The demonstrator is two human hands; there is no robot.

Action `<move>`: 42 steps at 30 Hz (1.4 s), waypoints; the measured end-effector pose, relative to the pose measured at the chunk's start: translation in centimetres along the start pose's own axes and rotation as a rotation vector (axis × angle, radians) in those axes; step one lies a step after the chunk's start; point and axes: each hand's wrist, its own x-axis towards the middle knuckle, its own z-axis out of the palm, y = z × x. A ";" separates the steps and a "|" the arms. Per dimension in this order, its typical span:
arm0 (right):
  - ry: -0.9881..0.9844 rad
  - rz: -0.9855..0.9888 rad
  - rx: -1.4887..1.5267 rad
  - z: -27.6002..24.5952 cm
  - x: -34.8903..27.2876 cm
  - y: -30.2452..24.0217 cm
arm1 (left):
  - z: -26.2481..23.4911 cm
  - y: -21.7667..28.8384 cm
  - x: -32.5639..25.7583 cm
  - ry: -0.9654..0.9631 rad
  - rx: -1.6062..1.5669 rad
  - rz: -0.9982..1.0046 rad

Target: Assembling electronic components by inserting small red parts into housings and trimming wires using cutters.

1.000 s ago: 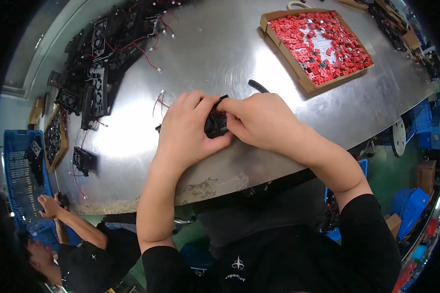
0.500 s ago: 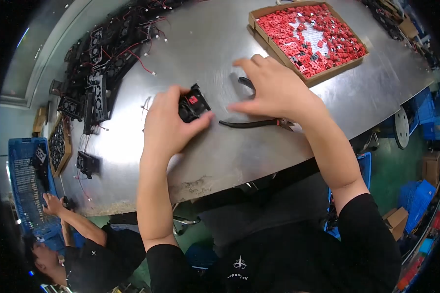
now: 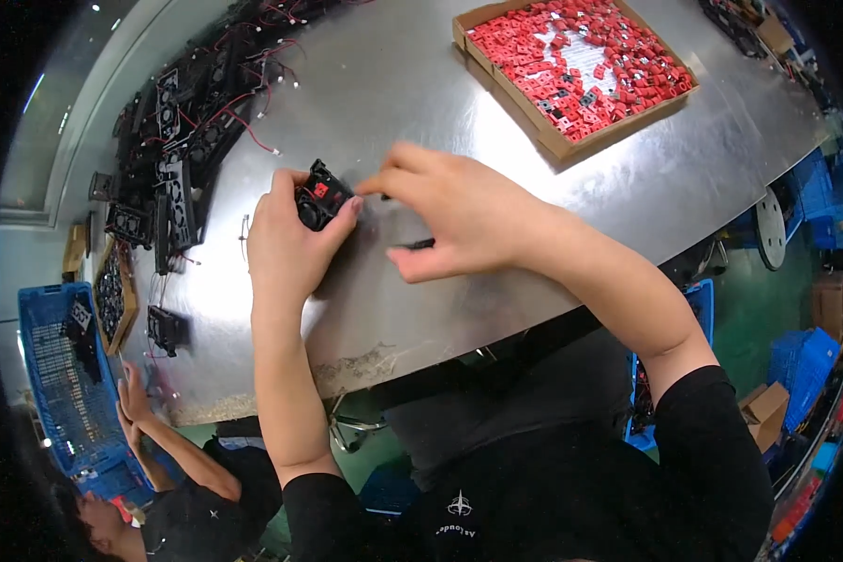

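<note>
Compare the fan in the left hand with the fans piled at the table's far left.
The held fan is alone, tilted up off the metal table in the left hand; the piled fans lie crowded on it, untouched. The held one shows a red patch; the pile trails red wires. Both are small, black and square-framed.

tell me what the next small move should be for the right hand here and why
Probably bring the right hand the last bit leftward so its fingertips meet the small black fan. The left hand already grips the fan, red label up, on the metal table, and the right index finger points at it, just short of touching. A dark tool lies under the right hand.
</note>
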 end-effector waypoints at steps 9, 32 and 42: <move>0.355 -0.111 0.855 -2.4 0.0 -0.4 | -0.3 2.0 -1.4 -0.186 -0.179 0.432; 0.308 -0.257 1.204 -1.5 -0.1 -2.7 | 1.9 4.6 -3.4 -0.220 -0.291 0.621; 0.086 -0.078 1.032 -0.6 0.2 -2.4 | 1.6 4.7 -3.5 -0.264 -0.395 0.539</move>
